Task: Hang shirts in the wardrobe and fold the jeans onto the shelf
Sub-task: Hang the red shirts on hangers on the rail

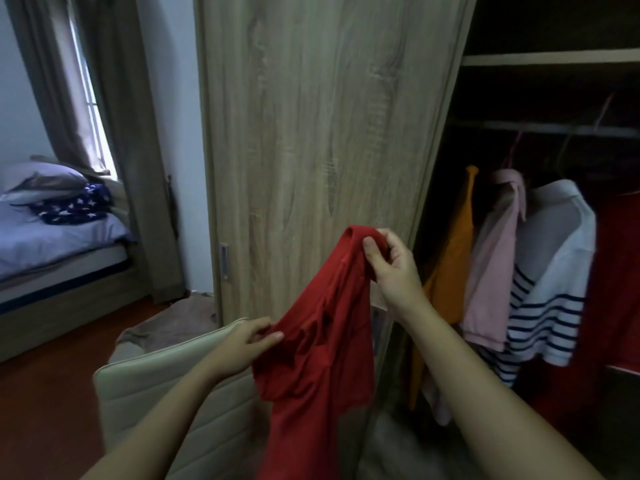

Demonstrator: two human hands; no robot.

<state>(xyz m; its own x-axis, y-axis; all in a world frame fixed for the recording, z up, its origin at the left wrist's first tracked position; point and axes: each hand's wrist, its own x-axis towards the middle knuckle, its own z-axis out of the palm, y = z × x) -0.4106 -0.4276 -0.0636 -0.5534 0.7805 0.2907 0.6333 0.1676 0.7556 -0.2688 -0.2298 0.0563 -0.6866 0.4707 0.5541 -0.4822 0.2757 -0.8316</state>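
Note:
A red shirt [318, 358] hangs in front of me, held by both hands. My right hand [391, 265] pinches its top edge up high, in front of the wardrobe door [311, 133]. Lower down, my left hand [246, 344] grips a fold at the shirt's left side. The wardrobe is open on the right. On its rail [554, 128] hang an orange shirt [450, 271], a pink shirt [491, 265], a white shirt with navy stripes [550, 282] and a red garment [616, 271]. No jeans are in view.
A cream padded chair back [166, 393] stands just below my left hand. A shelf [550, 57] runs above the rail. At the left is a bed [52, 247] with a pillow and a star-patterned navy cloth [74, 204], beside a curtained window.

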